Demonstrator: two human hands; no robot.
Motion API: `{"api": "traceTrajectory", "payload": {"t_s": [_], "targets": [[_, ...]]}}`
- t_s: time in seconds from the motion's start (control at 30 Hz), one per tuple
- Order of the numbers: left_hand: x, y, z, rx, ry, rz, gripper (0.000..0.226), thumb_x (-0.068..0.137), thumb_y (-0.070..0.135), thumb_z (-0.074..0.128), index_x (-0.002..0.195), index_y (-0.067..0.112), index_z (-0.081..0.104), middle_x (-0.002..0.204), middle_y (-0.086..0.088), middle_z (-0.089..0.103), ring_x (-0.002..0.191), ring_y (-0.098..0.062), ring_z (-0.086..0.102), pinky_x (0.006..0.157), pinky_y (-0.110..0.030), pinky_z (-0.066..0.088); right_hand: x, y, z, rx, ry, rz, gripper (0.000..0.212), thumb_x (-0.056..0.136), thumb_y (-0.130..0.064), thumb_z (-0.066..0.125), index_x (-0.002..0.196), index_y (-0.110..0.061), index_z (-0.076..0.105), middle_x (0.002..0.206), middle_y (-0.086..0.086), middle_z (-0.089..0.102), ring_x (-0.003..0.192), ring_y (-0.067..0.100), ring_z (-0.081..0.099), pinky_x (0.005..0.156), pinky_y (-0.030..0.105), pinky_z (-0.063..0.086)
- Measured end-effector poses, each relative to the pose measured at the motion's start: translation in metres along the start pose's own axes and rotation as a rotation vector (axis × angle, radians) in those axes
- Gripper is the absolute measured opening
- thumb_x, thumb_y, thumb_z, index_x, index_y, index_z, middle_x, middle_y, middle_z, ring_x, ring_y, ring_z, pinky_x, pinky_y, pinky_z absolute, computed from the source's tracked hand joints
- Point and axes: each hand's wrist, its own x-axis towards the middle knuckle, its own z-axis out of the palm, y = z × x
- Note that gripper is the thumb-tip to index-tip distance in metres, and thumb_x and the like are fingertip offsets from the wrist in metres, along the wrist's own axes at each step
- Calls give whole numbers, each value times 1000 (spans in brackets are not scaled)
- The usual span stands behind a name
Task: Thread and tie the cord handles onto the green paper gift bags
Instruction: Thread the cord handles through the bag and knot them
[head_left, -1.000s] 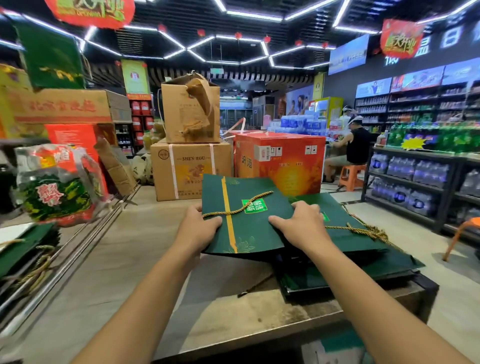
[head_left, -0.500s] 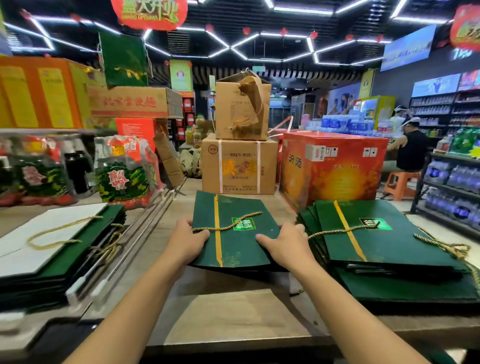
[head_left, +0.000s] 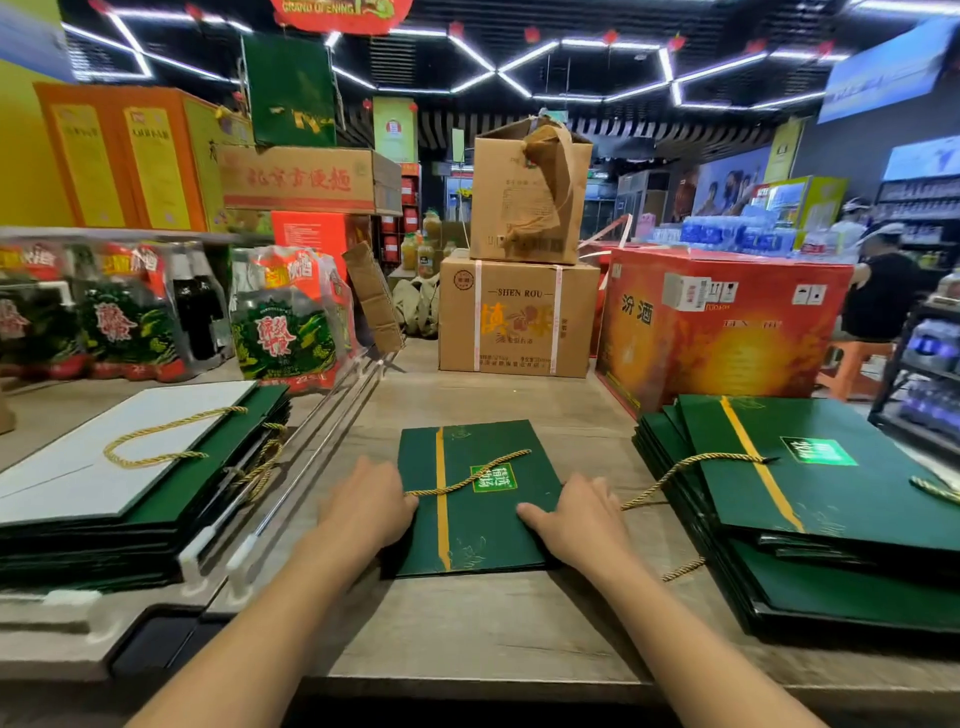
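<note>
Your right hand (head_left: 582, 519) held the right edge of the green paper gift bag (head_left: 483, 525), thumb flat on its printed face and the fingers (head_left: 592, 486) curled over the side. Your left hand (head_left: 369, 506) sat at the opposite edge with its fingers bent down out of sight. I could not tell whether they pinched the paper, the cord's end, or only pressed there.

The bag lay flat on the wooden counter (head_left: 467, 634), directly in front of you and between your hands. Its gold cord handle (head_left: 467, 480) ran slack across the face from your left hand towards the far right corner. The knots and holes were not visible, so I judged the tying unconfirmed.

From there, the likeliest trouble was the cord slipping back out of its hole if you pulled before a knot stood behind it. A sharp tug could also tear the paper at that hole.

A loose cord (head_left: 644, 501) trailed from the right stack of green bags (head_left: 831, 525) and ran just beside your right wrist. Sweeping that arm sideways could snag it and drag the top bag off. The left stack of bags (head_left: 171, 483) lay well apart.
</note>
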Motion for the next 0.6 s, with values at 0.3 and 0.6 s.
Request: {"api": "traceTrajectory", "payload": {"t_s": [0.3,0.6], "targets": [[7,41,-17,-1230,-273,-64,16,101,19,59,106,5,66,76,-3,55,55,-8,51,48,-19,44,14,-16,-14,399,-12,-293,28,98,-32,65,121,-16,67,108,-1,68,99,13,64,91,33,55],[24,74,-5,-1594,-251,-131,17,101,16,59,109,2,64,78,-5,60,66,-12,56,53,-20,51,33,-19,-19,729,-314,-345,15,97,-18,69,105,-6,72,90,5,79,66,5,61,56,15,44]]}}
